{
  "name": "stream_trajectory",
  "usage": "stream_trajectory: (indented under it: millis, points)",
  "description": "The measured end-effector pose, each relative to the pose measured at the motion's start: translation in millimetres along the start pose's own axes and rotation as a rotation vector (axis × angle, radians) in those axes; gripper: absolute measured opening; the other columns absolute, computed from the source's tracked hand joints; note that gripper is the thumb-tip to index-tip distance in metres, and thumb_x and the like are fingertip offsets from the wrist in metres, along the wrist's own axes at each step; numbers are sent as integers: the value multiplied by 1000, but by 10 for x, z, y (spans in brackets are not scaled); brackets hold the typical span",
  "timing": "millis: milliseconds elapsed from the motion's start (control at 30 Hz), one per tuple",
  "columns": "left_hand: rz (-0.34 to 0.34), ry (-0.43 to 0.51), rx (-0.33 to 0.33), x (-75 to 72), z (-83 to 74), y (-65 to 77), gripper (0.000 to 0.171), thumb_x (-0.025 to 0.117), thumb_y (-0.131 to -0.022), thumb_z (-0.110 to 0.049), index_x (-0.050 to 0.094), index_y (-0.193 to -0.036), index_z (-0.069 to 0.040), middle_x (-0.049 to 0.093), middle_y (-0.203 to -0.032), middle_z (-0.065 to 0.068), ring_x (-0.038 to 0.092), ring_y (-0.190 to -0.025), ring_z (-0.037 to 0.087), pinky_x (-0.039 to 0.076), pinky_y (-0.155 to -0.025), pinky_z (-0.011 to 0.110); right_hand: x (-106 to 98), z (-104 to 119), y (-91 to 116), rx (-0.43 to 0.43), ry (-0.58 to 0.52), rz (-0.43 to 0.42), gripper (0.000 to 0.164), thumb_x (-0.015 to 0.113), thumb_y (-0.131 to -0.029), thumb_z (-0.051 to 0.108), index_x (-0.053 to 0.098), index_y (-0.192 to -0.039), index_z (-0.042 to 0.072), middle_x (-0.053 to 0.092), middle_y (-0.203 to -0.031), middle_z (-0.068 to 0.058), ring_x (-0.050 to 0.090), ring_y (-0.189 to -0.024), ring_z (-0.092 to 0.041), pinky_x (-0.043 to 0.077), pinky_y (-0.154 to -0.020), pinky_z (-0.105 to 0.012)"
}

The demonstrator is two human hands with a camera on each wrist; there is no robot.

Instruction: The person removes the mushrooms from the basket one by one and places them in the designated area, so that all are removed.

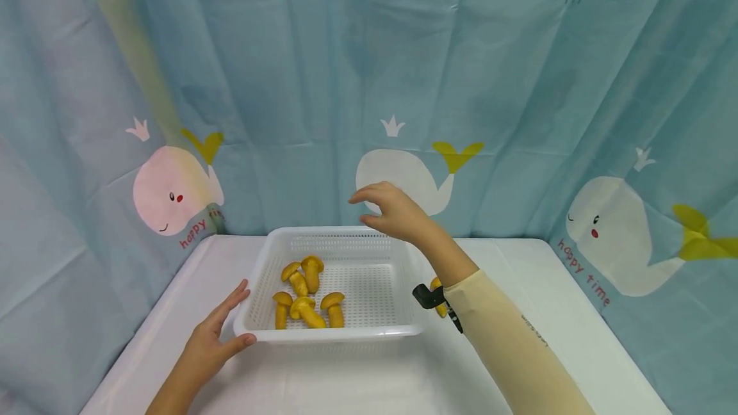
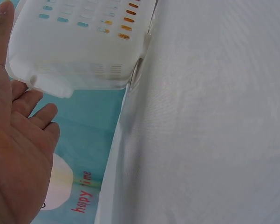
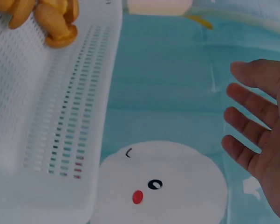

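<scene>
A white perforated basket (image 1: 334, 337) stands on the table, with several yellow toy-like mushrooms (image 1: 311, 274) lying in its left half. My left hand (image 1: 210, 338) is at the basket's front left corner, fingers along the left side and thumb near the front rim. Whether it touches the basket I cannot tell for sure. Above the basket's back right corner, my right hand (image 1: 394, 213) hovers with fingers spread and loosely bent, holding nothing, as the right wrist view also shows. Right of the basket, a yellow piece (image 1: 441, 310) is mostly hidden by my right wrist.
The white-covered table (image 1: 519, 287) extends around the basket. Behind it and along both sides hangs a blue curtain (image 1: 288, 165) printed with whales. A black wrist-worn device (image 1: 428, 296) sits at my right sleeve's cuff.
</scene>
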State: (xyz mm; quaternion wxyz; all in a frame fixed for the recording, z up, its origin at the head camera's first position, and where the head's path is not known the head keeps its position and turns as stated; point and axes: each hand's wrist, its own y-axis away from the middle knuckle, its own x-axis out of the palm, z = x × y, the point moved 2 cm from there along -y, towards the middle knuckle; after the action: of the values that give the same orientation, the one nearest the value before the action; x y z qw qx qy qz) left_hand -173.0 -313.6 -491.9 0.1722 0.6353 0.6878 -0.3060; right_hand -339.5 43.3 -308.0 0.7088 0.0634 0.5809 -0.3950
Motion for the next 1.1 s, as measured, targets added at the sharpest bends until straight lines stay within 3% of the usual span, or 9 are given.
stream_trajectory:
  millis: [267,467,733,833,1000,1100]
  points:
    - [-8,-14,-5,-24,22,29,88,86,-83,-34,39,-158,-31,24,-169,-10,24,-153,40,33,-105,79,378,34,-211,72,-79,104,38,71,-98,20,66,-135,18,64,-139,3,58,-128,-20,49,-109,-36]
    - [-9,-25,18,-38,35,25,88,86,-83,-34,40,-158,-31,26,-169,-6,23,-154,34,34,-104,78,597,42,-292,91,-95,123,40,73,-97,23,66,-136,20,65,-138,5,60,-124,-19,51,-107,-35]
    - [3,-6,-13,-56,20,1,89,86,-83,-35,39,-158,-31,25,-170,-2,23,-153,43,30,-104,81,945,68,-435,135,-149,170,39,73,-97,25,67,-135,21,65,-137,4,61,-121,-19,54,-101,-31]
    - [1,-2,-6,-39,29,9,89,86,-83,-34,39,-158,-31,25,-170,-3,21,-154,37,31,-105,80,1075,85,-448,153,-151,207,39,73,-96,26,67,-135,22,66,-137,3,61,-122,-19,54,-100,-30]
    - [-8,11,-1,-16,37,7,88,86,-83,-33,41,-158,-31,26,-169,-1,17,-157,17,30,-107,79,1194,118,-458,194,-197,234,39,74,-96,23,67,-135,20,66,-138,-1,61,-125,-24,56,-99,-33]
    - [-4,12,-5,-5,31,-2,88,86,-83,-34,40,-158,-31,26,-169,0,18,-157,23,30,-107,79,1257,116,-474,228,-220,238,39,74,-96,23,68,-134,22,66,-137,0,61,-125,-25,57,-98,-32]
